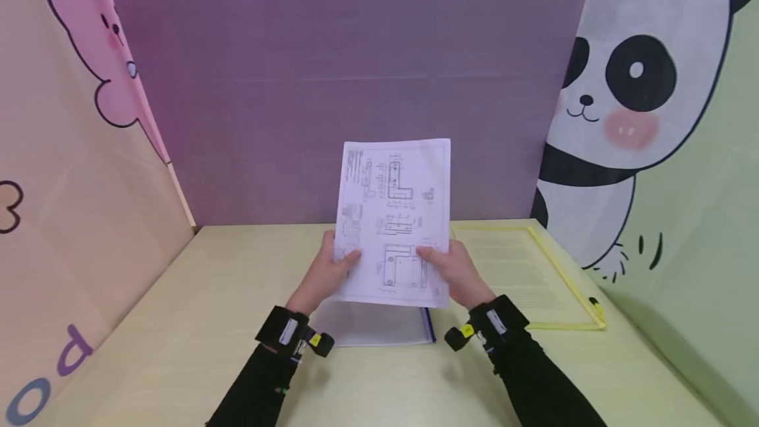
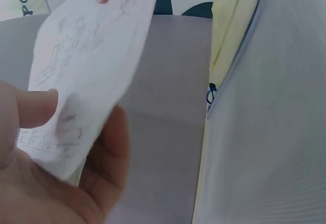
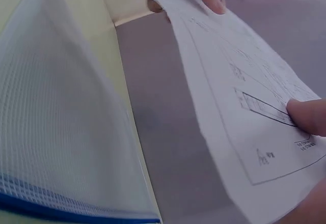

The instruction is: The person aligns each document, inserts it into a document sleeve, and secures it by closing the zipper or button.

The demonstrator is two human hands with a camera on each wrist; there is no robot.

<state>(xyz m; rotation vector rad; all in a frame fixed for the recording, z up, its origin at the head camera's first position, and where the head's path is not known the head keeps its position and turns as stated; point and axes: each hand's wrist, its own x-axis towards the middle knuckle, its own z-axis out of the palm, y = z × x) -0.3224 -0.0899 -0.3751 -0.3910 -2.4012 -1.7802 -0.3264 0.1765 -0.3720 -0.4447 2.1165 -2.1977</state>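
Both hands hold up a white sheet or stack of paper printed with technical drawings, upright above the table. At its lower left side the left hand pinches it, thumb on the printed face; the right hand grips the lower right side the same way. In the left wrist view the fingers of the left hand lie behind the paper. The right wrist view has the right thumb on the drawing. Below the paper lies a translucent mesh pouch with a blue edge.
A larger yellow-edged mesh pouch lies on the right of the table, a dark and yellow tag at its right edge. A purple panel stands behind, with cartoon-printed walls at both sides, a panda on the right one.
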